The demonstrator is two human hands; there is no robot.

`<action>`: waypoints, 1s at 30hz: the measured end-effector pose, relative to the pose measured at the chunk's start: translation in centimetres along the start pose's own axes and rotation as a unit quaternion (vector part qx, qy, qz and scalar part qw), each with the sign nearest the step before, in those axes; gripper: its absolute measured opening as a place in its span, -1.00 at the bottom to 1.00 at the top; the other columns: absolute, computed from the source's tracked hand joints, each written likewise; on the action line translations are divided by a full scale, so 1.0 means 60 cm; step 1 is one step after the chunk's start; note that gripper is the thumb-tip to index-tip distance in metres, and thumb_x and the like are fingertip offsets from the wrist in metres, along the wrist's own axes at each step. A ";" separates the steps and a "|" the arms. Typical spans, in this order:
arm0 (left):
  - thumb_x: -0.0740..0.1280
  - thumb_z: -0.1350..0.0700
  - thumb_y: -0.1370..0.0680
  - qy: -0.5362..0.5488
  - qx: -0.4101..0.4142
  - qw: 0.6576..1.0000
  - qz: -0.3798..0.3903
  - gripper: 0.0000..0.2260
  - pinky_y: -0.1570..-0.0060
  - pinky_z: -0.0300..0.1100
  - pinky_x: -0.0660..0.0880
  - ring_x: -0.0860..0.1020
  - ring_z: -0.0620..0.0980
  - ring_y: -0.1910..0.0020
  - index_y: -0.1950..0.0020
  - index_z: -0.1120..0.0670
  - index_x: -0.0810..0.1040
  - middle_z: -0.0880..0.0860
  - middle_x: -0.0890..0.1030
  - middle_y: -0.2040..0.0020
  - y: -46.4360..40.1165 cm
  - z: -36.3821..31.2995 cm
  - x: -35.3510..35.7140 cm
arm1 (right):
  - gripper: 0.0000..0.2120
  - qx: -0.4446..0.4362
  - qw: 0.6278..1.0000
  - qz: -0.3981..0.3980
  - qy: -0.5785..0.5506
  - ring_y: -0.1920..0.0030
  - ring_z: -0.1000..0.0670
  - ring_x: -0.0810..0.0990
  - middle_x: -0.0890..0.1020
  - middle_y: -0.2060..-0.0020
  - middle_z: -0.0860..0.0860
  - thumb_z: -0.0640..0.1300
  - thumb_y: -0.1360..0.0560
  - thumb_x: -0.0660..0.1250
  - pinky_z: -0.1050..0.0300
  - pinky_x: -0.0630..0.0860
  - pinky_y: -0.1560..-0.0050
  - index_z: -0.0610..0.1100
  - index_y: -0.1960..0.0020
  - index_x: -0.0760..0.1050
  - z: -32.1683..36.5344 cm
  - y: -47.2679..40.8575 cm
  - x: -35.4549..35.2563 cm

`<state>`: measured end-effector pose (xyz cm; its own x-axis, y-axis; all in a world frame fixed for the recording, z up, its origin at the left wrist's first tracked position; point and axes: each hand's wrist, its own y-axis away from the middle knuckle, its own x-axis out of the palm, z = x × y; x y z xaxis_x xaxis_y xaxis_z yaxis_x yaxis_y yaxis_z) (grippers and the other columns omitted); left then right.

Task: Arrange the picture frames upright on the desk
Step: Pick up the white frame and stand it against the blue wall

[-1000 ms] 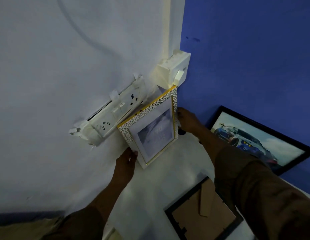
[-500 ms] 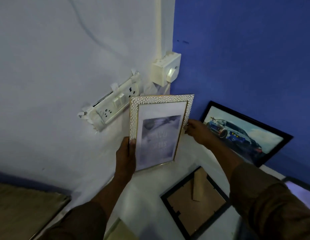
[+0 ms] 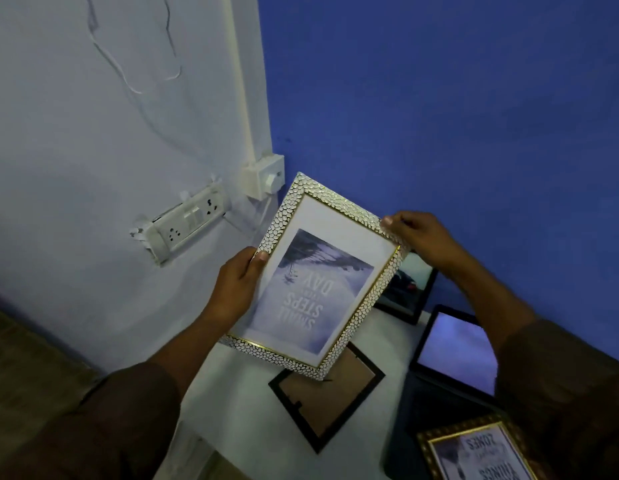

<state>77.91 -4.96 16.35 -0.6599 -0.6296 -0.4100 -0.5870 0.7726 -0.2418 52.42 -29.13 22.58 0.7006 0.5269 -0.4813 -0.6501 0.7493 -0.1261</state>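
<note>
I hold a white pebble-patterned picture frame (image 3: 318,275) with a gold inner edge in the air above the white desk (image 3: 231,386); its print reads upside down. My left hand (image 3: 237,285) grips its left side and my right hand (image 3: 417,237) pinches its upper right corner. A black frame (image 3: 327,400) lies face down on the desk just below it. A black frame with a car picture (image 3: 410,289) leans against the blue wall, mostly hidden by the held frame. Another black frame (image 3: 457,351) lies at the right, and a gold-edged frame (image 3: 481,452) lies at the bottom right.
A white socket strip (image 3: 186,223) hangs loose on the white wall at the left. A white switch box (image 3: 263,180) sits in the wall corner, with a cable running down from it. The desk's left edge runs along the white wall.
The white frame has come away from the corner, been lifted toward me and turned clockwise. My right hand has shifted to its upper corner. The view has tilted down, showing more frames at right.
</note>
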 end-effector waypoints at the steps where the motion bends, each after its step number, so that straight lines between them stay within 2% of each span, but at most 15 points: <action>1: 0.18 -0.18 -0.63 0.001 0.010 1.000 0.009 -0.61 0.20 -0.12 0.39 0.47 -0.09 0.23 0.10 0.12 0.53 0.08 0.59 0.21 -0.003 -0.017 0.001 | -0.65 -0.012 0.997 0.023 0.066 0.38 0.17 0.44 0.51 0.43 0.15 0.12 -0.58 0.31 0.19 0.38 0.26 -0.08 0.28 0.54 0.015 0.013 -0.017; 3: 0.19 -0.18 -0.63 0.000 0.035 0.999 0.024 -0.61 0.18 -0.11 0.39 0.48 -0.08 0.22 0.08 0.13 0.55 0.04 0.59 0.20 -0.010 -0.049 0.002 | -0.57 -0.016 0.988 0.040 0.146 0.35 0.11 0.51 0.57 0.40 0.09 0.22 -0.57 0.26 0.12 0.41 0.25 -0.08 0.27 0.54 0.041 0.042 -0.047; 5: 0.21 -0.09 -0.67 0.002 0.055 0.997 0.050 -0.65 0.16 -0.10 0.38 0.48 -0.08 0.21 0.07 0.16 0.56 0.07 0.60 0.18 -0.018 -0.081 0.008 | -0.53 -0.013 0.987 0.026 0.159 0.27 0.02 0.59 0.64 0.31 0.00 0.26 -0.57 0.22 0.08 0.47 0.19 -0.12 0.20 0.58 0.065 0.073 -0.069; 8: 0.22 -0.03 -0.69 -0.008 0.096 0.991 0.097 -0.66 0.19 -0.12 0.37 0.46 -0.12 0.24 0.10 0.20 0.53 0.10 0.57 0.20 -0.023 -0.128 0.029 | -0.51 -0.007 0.989 -0.003 0.148 0.23 0.03 0.60 0.65 0.24 0.03 0.26 -0.59 0.19 0.03 0.53 0.14 -0.14 0.13 0.59 0.094 0.114 -0.085; 11: 0.20 -0.07 -0.68 -0.047 0.135 0.981 0.133 -0.67 0.17 -0.09 0.40 0.48 -0.07 0.23 0.09 0.15 0.52 0.12 0.57 0.20 -0.020 -0.159 0.050 | -0.42 -0.016 0.994 -0.056 0.094 0.22 -0.13 0.64 0.68 0.20 -0.12 0.31 -0.56 0.18 -0.15 0.57 0.13 -0.23 0.09 0.56 0.110 0.148 -0.086; 13: 0.22 -0.12 -0.67 -0.058 0.137 0.982 0.116 -0.71 0.17 -0.09 0.42 0.50 -0.09 0.24 0.08 0.07 0.51 -0.01 0.56 0.23 -0.017 -0.175 0.060 | -0.45 -0.009 0.993 -0.106 0.053 0.29 -0.07 0.61 0.66 0.24 -0.12 0.23 -0.59 0.21 -0.01 0.50 0.23 -0.27 0.14 0.53 0.117 0.176 -0.086; 15: 0.26 -0.12 -0.64 -0.041 0.112 0.992 0.047 -0.77 0.10 -0.09 0.47 0.54 -0.10 0.18 0.02 0.02 0.51 -0.07 0.60 0.14 -0.009 -0.179 0.066 | -0.51 0.004 0.989 -0.149 0.018 0.32 0.04 0.59 0.66 0.28 -0.08 0.17 -0.60 0.24 0.10 0.47 0.23 -0.26 0.17 0.55 0.117 0.203 -0.075; 18: 0.31 -0.14 -0.60 -0.011 0.081 0.996 -0.043 -0.82 -0.07 0.02 0.52 0.58 0.02 0.02 -0.04 -0.05 0.48 -0.03 0.63 -0.05 0.024 -0.168 0.073 | -0.48 0.047 0.974 -0.220 -0.032 0.32 0.01 0.58 0.67 0.28 -0.15 0.22 -0.57 0.25 0.08 0.45 0.21 -0.26 0.19 0.55 0.091 0.243 -0.054; 21: 0.33 -0.13 -0.58 -0.001 0.019 0.997 -0.071 -0.79 -0.12 0.11 0.52 0.58 0.09 -0.04 -0.04 0.00 0.49 0.04 0.62 -0.07 0.079 -0.129 0.087 | -0.44 0.088 0.947 -0.304 -0.060 0.33 -0.01 0.50 0.58 0.36 -0.19 0.33 -0.52 0.23 0.05 0.37 0.22 -0.15 0.32 0.43 0.071 0.286 -0.052; 23: 0.31 -0.16 -0.55 0.023 -0.043 0.996 -0.080 -0.75 -0.12 0.15 0.53 0.59 0.11 -0.04 0.01 0.01 0.49 0.04 0.62 -0.01 0.116 -0.109 0.094 | -0.41 0.100 0.925 -0.355 -0.090 0.30 -0.04 0.55 0.62 0.30 -0.21 0.36 -0.51 0.23 0.03 0.42 0.21 -0.17 0.30 0.44 0.069 0.309 -0.050; 26: 0.33 -0.09 -0.57 0.092 -0.143 0.985 -0.015 -0.73 0.01 0.03 0.53 0.59 0.15 0.08 0.21 0.05 0.44 0.03 0.56 0.22 0.162 -0.093 0.119 | -0.44 0.099 0.891 -0.410 -0.168 0.23 -0.07 0.65 0.69 0.19 -0.23 0.22 -0.58 0.24 0.03 0.54 0.17 -0.31 0.12 0.54 0.075 0.334 -0.043; 27: 0.34 -0.06 -0.58 0.105 -0.179 0.978 0.006 -0.70 0.08 -0.02 0.50 0.60 0.21 0.09 0.21 0.12 0.44 0.09 0.55 0.25 0.172 -0.086 0.133 | -0.44 0.097 0.881 -0.424 -0.188 0.21 -0.08 0.65 0.69 0.14 -0.26 0.19 -0.59 0.25 0.03 0.56 0.16 -0.36 0.05 0.54 0.078 0.344 -0.040; 29: 0.35 -0.11 -0.56 0.157 -0.273 0.947 0.058 -0.57 0.09 -0.03 0.53 0.63 0.32 0.03 0.05 0.31 0.52 0.32 0.60 0.13 0.185 -0.074 0.161 | -0.47 0.099 0.862 -0.442 -0.226 0.19 -0.08 0.65 0.70 0.12 -0.23 0.15 -0.60 0.25 0.01 0.60 0.12 -0.36 -0.04 0.56 0.082 0.360 -0.033; 30: 0.34 -0.14 -0.57 0.193 -0.315 0.924 0.101 -0.55 0.06 -0.02 0.53 0.63 0.27 0.05 0.01 0.30 0.54 0.32 0.63 0.05 0.193 -0.082 0.170 | -0.50 0.101 0.854 -0.447 -0.248 0.19 -0.09 0.67 0.71 0.12 -0.19 0.14 -0.61 0.25 -0.03 0.62 0.11 -0.34 -0.05 0.57 0.084 0.367 -0.030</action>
<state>62.06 -2.84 13.71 -0.8325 -0.5537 -0.0164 -0.5094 0.7535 0.4155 38.31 -11.54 25.06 0.9612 -0.2232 0.1621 0.2373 0.9686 -0.0737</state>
